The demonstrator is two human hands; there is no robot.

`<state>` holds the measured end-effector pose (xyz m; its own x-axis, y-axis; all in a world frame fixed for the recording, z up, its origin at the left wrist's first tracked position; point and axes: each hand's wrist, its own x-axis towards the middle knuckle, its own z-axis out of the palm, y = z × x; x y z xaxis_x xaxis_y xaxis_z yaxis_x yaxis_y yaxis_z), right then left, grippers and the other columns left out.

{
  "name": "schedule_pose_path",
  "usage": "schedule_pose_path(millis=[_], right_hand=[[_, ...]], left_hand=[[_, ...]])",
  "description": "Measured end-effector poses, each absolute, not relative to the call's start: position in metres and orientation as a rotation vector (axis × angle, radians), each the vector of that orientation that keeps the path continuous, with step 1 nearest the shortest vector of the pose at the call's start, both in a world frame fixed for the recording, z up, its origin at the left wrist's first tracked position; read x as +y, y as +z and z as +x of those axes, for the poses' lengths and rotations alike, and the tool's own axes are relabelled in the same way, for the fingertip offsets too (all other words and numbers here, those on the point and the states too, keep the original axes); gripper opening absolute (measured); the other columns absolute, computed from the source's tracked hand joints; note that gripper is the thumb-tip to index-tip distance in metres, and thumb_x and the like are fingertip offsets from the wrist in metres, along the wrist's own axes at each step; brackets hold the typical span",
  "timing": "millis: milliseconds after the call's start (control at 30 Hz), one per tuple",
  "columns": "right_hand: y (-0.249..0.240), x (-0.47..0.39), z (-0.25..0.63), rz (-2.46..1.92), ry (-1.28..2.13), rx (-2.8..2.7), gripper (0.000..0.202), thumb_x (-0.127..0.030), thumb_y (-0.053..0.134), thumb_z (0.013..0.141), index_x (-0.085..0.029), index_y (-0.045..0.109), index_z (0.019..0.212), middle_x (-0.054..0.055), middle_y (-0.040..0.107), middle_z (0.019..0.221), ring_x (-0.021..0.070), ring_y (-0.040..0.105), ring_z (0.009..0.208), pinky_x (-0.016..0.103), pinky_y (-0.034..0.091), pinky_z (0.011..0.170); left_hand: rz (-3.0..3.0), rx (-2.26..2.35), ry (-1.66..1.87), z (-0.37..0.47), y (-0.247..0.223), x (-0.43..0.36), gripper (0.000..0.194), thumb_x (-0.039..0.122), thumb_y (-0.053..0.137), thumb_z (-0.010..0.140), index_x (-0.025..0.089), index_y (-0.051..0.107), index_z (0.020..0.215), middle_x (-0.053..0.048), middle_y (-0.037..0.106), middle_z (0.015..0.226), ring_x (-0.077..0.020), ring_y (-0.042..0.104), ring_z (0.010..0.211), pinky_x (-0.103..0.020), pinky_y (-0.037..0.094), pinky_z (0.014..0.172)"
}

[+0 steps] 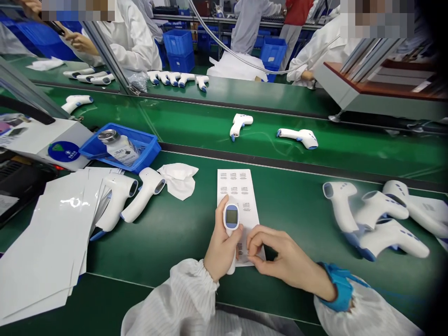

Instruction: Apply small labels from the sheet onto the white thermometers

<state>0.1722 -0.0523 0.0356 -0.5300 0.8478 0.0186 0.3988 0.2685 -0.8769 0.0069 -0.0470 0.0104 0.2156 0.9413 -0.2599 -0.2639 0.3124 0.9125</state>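
My left hand (220,247) is wrapped round a white infrared thermometer (231,233), its small grey screen in a blue frame facing me. Beneath it lies a white sheet of printed labels (234,179) on the green bench. Over the sheet's lower right side is my right hand (276,249), thumb and fingers curled together in a pinch. Whatever may be between those fingertips is too small to make out. A blue band circles my right wrist.
Several thermometers (376,219) are heaped at right; two more (149,193) lie left beside crumpled tissue (180,179) and stacked papers (52,224). A blue tray (147,156) holds a bottle (119,145). Thermometers (241,122) lie on the green belt (189,121); people in white work beyond.
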Motion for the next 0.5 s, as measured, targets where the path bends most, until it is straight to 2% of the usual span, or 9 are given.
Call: schedule_pose_path(millis=[100,233,367,500], right_hand=[[0.049,-0.046,0.163,-1.155,1.420,-1.789,0.012,-0.012,0.062,0.081,-0.021,0.058,0.075,0.001,0.063,0.088,0.0110,0.060,0.070,0.021,0.049,0.059],[0.052,-0.027,0.152,-1.244,1.238,-1.677,0.010,-0.015,0.063,0.082,-0.021,0.062,0.075,0.003,0.063,0.095,0.0137,0.061,0.079,0.023,0.050,0.062],[0.051,-0.014,0.147,-1.291,1.063,-1.712,0.008,-0.016,0.066,0.080,-0.022,0.065,0.075,0.004,0.063,0.098,0.0169,0.061,0.084,0.029,0.050,0.069],[0.051,-0.008,0.144,-1.311,1.018,-1.691,0.008,-0.017,0.066,0.079,-0.022,0.064,0.073,0.004,0.065,0.095,0.0181,0.062,0.084,0.031,0.051,0.072]], left_hand=[[0.878,0.967,1.019,0.008,0.009,-0.047,0.061,0.033,0.055,0.094,0.037,0.022,0.146,-0.003,0.039,0.151,-0.0235,0.049,0.130,-0.037,0.046,0.104],[0.894,0.992,0.960,0.008,0.009,-0.048,0.067,0.039,0.054,0.093,0.036,0.017,0.149,-0.006,0.037,0.153,-0.0285,0.049,0.130,-0.041,0.051,0.099],[0.910,1.086,0.942,0.010,0.016,-0.047,0.068,0.033,0.056,0.092,0.031,0.020,0.149,-0.007,0.039,0.152,-0.0293,0.046,0.133,-0.042,0.050,0.100],[0.913,1.137,0.938,0.011,0.020,-0.047,0.067,0.028,0.055,0.091,0.029,0.023,0.150,-0.008,0.041,0.150,-0.0287,0.049,0.129,-0.039,0.053,0.094]])
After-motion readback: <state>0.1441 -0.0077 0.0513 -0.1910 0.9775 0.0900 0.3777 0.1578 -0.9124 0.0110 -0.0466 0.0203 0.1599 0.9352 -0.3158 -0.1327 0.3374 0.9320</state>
